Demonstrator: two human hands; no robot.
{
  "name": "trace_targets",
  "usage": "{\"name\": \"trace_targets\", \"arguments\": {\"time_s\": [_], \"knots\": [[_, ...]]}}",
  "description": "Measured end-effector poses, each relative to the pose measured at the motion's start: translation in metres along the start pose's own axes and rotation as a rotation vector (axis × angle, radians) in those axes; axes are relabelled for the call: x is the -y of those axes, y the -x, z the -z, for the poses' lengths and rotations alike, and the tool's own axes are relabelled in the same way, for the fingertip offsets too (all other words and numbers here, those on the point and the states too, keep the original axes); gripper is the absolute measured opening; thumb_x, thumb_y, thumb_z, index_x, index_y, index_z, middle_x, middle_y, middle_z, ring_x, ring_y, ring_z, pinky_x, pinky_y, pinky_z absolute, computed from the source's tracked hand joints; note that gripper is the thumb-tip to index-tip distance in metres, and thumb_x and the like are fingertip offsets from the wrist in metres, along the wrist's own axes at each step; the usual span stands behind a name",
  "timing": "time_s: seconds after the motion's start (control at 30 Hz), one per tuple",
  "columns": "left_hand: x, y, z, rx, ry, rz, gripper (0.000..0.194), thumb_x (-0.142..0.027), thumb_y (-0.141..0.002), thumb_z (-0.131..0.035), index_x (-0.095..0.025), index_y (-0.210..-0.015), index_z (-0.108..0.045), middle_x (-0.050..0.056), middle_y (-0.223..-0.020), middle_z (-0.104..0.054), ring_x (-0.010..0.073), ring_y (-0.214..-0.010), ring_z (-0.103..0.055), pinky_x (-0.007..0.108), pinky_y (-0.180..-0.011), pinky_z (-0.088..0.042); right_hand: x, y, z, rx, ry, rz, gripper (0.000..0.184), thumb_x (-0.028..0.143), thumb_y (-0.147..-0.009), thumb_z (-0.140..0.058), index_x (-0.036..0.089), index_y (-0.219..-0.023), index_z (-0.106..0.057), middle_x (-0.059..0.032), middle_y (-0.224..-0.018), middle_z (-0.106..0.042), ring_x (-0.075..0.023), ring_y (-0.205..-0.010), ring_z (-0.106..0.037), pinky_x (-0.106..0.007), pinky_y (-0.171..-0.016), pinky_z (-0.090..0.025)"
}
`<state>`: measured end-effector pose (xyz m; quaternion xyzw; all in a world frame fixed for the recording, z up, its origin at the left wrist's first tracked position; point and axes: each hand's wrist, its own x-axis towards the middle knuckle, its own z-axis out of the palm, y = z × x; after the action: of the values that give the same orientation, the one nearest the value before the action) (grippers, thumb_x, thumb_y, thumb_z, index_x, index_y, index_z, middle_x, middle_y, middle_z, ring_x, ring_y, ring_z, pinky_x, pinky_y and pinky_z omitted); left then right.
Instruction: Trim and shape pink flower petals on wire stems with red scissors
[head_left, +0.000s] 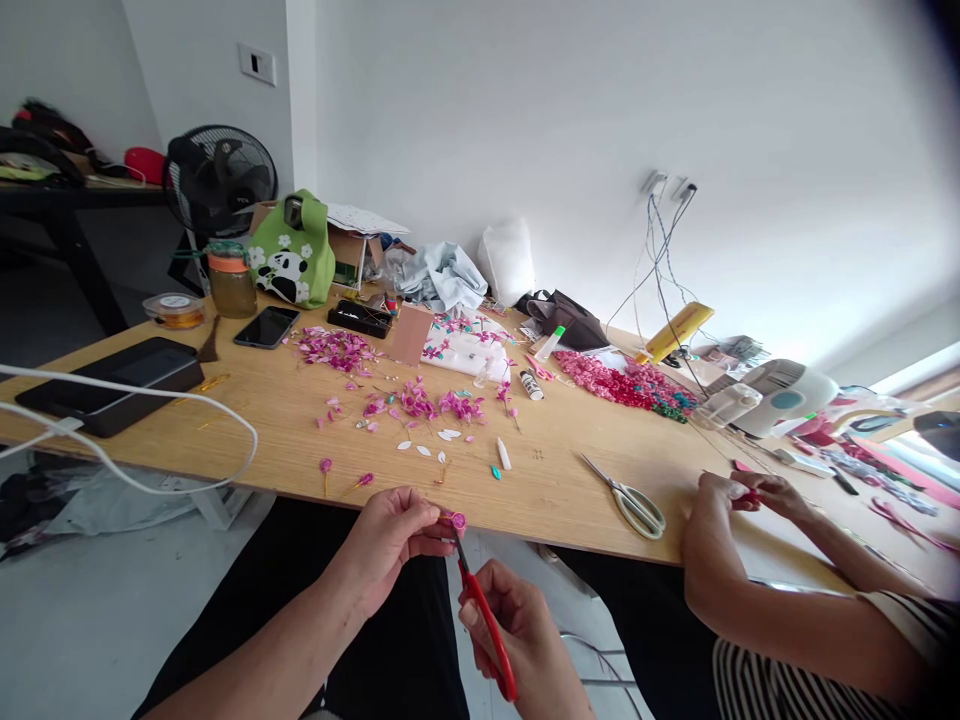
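Observation:
Just off the table's front edge, my left hand (pixel 397 535) pinches a small purple flower (pixel 458 521) between thumb and fingers. My right hand (pixel 506 625) grips a pair of red-handled scissors (pixel 480 600), blades pointing up and touching or very near the flower; whether they are parted is too small to tell. Two more purple flower pieces on thin stems, one of them a bud (pixel 325 466), lie on the table left of my hands. Several white leaf shapes (pixel 424 451), a teal leaf (pixel 496 472) and a small white tube (pixel 503 455) lie beyond my hands.
Purple petals (pixel 337 350) are heaped on the wooden table (pixel 285 450). Large scissors (pixel 634 505) with pale handles lie to the right. Beside me a co-worker's hands (pixel 742 495) hold something red. A white cable (pixel 251 445) loops over the left edge, near a phone (pixel 266 326).

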<state>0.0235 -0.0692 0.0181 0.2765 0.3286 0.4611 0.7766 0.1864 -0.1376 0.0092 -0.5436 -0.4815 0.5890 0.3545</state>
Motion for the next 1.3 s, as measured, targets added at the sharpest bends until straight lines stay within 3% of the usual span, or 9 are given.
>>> {"name": "trace_targets", "arguments": {"time_s": [0.77,1.13,1.3], "knots": [[0.000,0.003,0.000,0.009,-0.026,-0.032,0.019,-0.022,-0.069,-0.071,-0.013,-0.061,-0.057,0.011,-0.077,-0.073,0.0191,-0.071,-0.068,0.028,-0.064,-0.054,0.002,0.001,0.001,-0.040,0.060,-0.017,0.042,0.048,-0.074,-0.071,0.019,-0.067,-0.042,0.0091,-0.046,-0.041,-0.0043,-0.037,-0.036,-0.015,-0.036,-0.024],[-0.004,0.004,0.006,0.134,-0.111,0.011,0.014,-0.025,-0.076,-0.064,-0.011,-0.076,-0.065,0.010,-0.080,-0.068,0.0231,-0.079,-0.065,0.035,-0.069,-0.055,0.014,0.007,0.014,-0.029,0.198,-0.008,0.031,0.038,-0.077,-0.068,0.018,-0.069,-0.045,0.0053,-0.055,-0.048,-0.0067,-0.044,-0.040,-0.018,-0.042,-0.028],[-0.017,0.004,0.006,0.200,-0.327,0.013,0.022,-0.032,-0.080,-0.059,-0.013,-0.072,-0.065,0.009,-0.079,-0.064,0.0185,-0.075,-0.059,0.026,-0.058,-0.050,0.026,0.013,0.020,0.039,0.402,-0.050,0.026,0.030,-0.074,-0.071,0.018,-0.068,-0.049,0.0067,-0.054,-0.044,-0.0076,-0.048,-0.036,-0.020,-0.045,-0.024]]}}
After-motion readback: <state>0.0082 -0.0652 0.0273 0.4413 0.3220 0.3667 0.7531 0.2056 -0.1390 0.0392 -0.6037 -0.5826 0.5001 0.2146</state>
